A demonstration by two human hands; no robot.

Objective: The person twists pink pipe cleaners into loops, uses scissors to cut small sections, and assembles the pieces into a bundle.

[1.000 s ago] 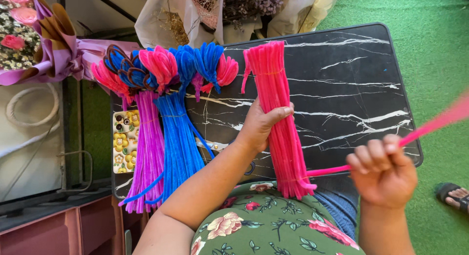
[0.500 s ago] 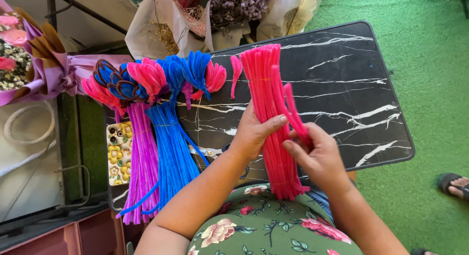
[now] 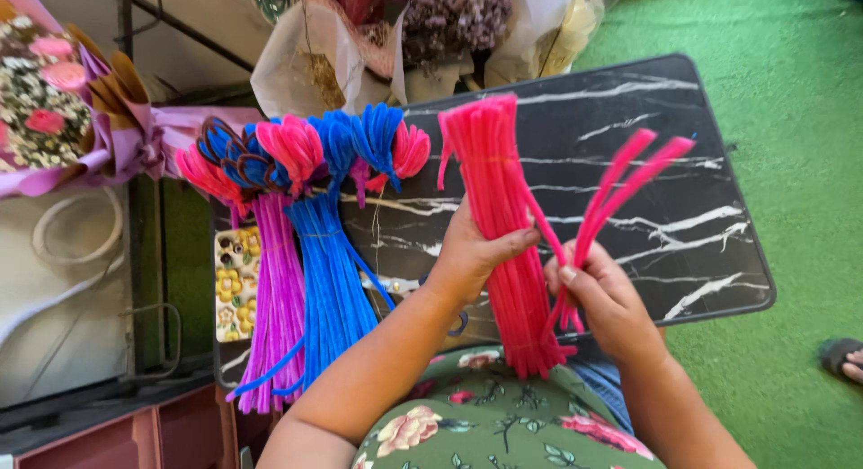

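Note:
A thick bundle of hot-pink pipe cleaners (image 3: 500, 199) lies lengthwise on a black marble-patterned tray table (image 3: 647, 208). My left hand (image 3: 472, 253) presses down on the bundle's left side, thumb across it. To the right of the bundle, my right hand (image 3: 604, 300) pinches a few loose pink pipe cleaners (image 3: 620, 186) that fan upward to the right, away from the bundle.
Bundles of blue (image 3: 333, 262) and purple pipe cleaners (image 3: 277, 298) with looped pink and blue tips lie at the table's left. A phone in a patterned case (image 3: 235, 285) sits under them. Wrapped bouquets (image 3: 54, 101) stand at left and at the back. Green carpet (image 3: 791, 119) lies right.
My right hand came back from the far right to the bundle, then lifted a few pink stems clear of it. My left hand stayed on the bundle.

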